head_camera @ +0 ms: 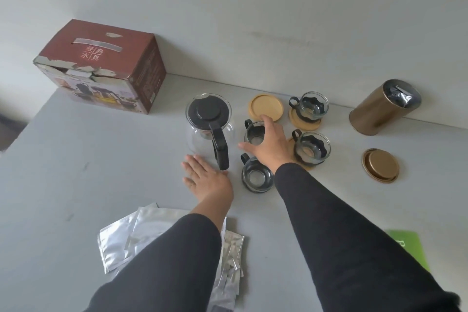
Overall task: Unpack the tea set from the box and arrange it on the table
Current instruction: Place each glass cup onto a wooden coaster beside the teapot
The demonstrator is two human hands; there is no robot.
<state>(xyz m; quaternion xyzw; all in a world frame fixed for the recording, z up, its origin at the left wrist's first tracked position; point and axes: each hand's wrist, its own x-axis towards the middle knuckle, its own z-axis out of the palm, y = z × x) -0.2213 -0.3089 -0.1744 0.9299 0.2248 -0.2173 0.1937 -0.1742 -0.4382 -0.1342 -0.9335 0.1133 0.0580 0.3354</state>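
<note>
A glass teapot (pixel 202 132) with a black lid and handle stands mid-table. Right of it are several glass cups with black holders: one cup (pixel 253 134) under my right hand (pixel 271 144), whose fingers curl over its rim; one cup (pixel 257 177) nearer me; two cups (pixel 309 106) (pixel 312 147) standing on wooden coasters. A bare wooden coaster (pixel 263 106) lies behind my right hand. My left hand (pixel 206 177) rests flat, fingers spread, beside the teapot handle. The red-brown box (pixel 106 66) sits at the back left.
A gold tin (pixel 379 109) lies on its side at the back right, its lid (pixel 381 164) flat on the table. Silver foil pouches (pixel 121 238) lie near me under my left arm. A green item (pixel 412 248) is at the right edge. The wall runs behind.
</note>
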